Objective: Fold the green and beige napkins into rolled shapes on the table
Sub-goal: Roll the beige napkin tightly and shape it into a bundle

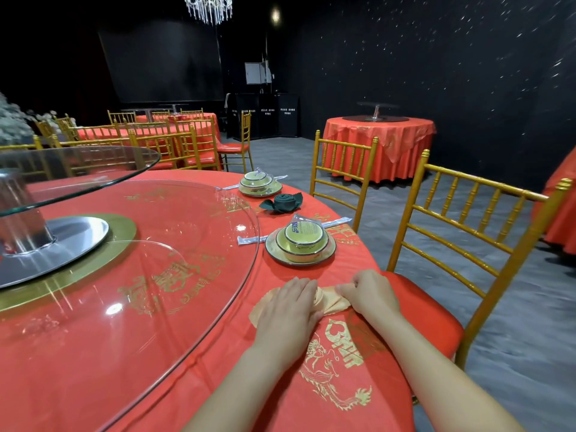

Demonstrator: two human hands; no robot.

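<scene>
Just nearside of the plate [300, 262], the left hand [288, 307] lay flat, steadying the beige napkin [332, 302], while the right hand [371, 294] pinched its corner for shaping.

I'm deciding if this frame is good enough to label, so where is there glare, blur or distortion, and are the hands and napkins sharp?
Head view: white glare spots on the glass turntable; floor at the right edge is smeared; the nearest chair leans from wide-lens distortion; back wall is nearly black; left hand, right hand, beige napkin and green napkin are sharp.
</scene>
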